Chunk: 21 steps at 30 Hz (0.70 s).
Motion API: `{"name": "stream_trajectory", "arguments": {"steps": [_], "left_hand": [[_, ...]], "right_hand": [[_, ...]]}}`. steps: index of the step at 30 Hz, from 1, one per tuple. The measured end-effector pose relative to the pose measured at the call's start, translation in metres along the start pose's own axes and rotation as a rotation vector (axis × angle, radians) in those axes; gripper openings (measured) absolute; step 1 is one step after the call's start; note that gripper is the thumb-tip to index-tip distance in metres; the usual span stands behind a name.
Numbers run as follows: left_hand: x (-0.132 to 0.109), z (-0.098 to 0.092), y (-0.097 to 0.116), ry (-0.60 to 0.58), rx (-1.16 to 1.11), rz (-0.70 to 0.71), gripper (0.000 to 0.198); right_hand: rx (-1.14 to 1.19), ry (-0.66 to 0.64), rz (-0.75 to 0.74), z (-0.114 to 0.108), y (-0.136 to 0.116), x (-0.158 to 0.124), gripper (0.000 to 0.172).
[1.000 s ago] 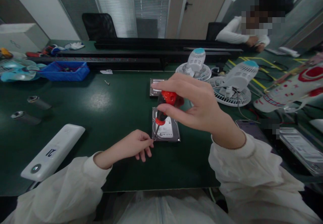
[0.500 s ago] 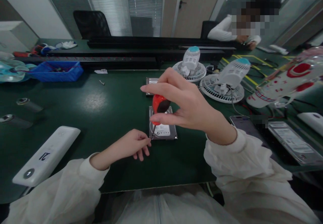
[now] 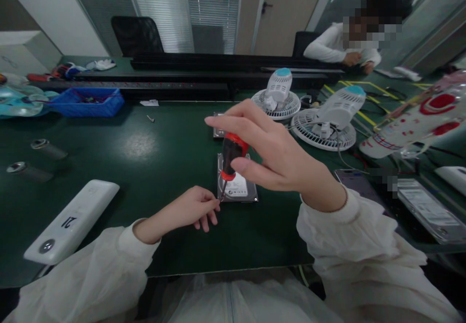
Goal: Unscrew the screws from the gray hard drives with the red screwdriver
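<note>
A hard drive (image 3: 243, 189) with a white label lies flat on the dark green table before me. My right hand (image 3: 278, 155) is curled round the red and black handle of a screwdriver (image 3: 229, 157), thumb on the near side and the other fingers stretched over the top. The screwdriver stands tilted, its thin shaft running down to the drive's lower left corner. At that corner my left hand (image 3: 198, 207) pinches thumb and forefinger together beside the screwdriver's tip; whatever is between them is too small to make out. Behind my right hand a second hard drive (image 3: 218, 132) shows partly.
A white power bank (image 3: 74, 221) and two metal cylinders (image 3: 25, 170) are at left, a blue bin (image 3: 87, 103) behind them. Two white fans (image 3: 324, 128), a patterned bottle (image 3: 404, 119) and a phone (image 3: 355, 182) stand or lie right. A person (image 3: 329, 41) sits across.
The screwdriver handle has turned in my right hand, its black side now facing me, and my thumb has slid right. My left hand keeps its pinch at the drive's corner.
</note>
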<state>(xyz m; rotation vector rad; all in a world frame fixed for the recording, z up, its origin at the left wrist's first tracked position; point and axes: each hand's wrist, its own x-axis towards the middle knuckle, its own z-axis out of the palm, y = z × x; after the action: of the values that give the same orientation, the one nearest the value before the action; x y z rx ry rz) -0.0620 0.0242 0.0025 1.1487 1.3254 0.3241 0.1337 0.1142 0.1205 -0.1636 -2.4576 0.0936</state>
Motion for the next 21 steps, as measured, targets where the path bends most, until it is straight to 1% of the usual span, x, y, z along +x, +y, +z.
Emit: {"name": "stream_trajectory", "arguments": {"steps": [3,5,7,9,12,15,17,19,21], "left_hand": [[-0.0005,0.0000,0.0012,-0.005,-0.003,-0.005,0.031],[-0.0008,-0.0002,0.0017,-0.008,-0.005,-0.006,0.032],[-0.0010,-0.0003,0.0015,-0.004,0.000,-0.014,0.032],[-0.0010,-0.0003,0.0012,0.000,0.011,-0.015,0.031],[-0.0011,0.0000,0.0013,0.003,0.015,-0.013,0.030],[-0.0013,0.0003,0.0023,0.007,0.001,-0.023,0.031],[-0.0012,0.0002,0.0025,0.002,-0.005,-0.018,0.031],[-0.0008,-0.0001,0.0020,-0.004,-0.006,-0.013,0.030],[-0.0003,-0.0005,0.0010,-0.007,-0.004,-0.017,0.029]], "right_hand": [[0.077,0.002,-0.048,-0.0004,-0.0018,0.0008,0.048],[0.082,0.029,-0.059,-0.0001,-0.0022,0.0005,0.046],[0.038,0.080,-0.043,0.0005,-0.0014,-0.0004,0.043],[-0.034,0.119,-0.030,0.0009,-0.0002,-0.0014,0.045],[-0.084,0.112,-0.029,0.0004,0.0005,-0.0020,0.043],[0.007,0.092,-0.071,-0.0002,-0.0007,-0.0019,0.039],[0.061,0.090,-0.095,-0.0003,-0.0018,-0.0018,0.042],[0.050,0.098,-0.078,-0.0004,-0.0027,-0.0017,0.043],[-0.016,0.117,-0.029,-0.0009,-0.0030,-0.0013,0.037]]}}
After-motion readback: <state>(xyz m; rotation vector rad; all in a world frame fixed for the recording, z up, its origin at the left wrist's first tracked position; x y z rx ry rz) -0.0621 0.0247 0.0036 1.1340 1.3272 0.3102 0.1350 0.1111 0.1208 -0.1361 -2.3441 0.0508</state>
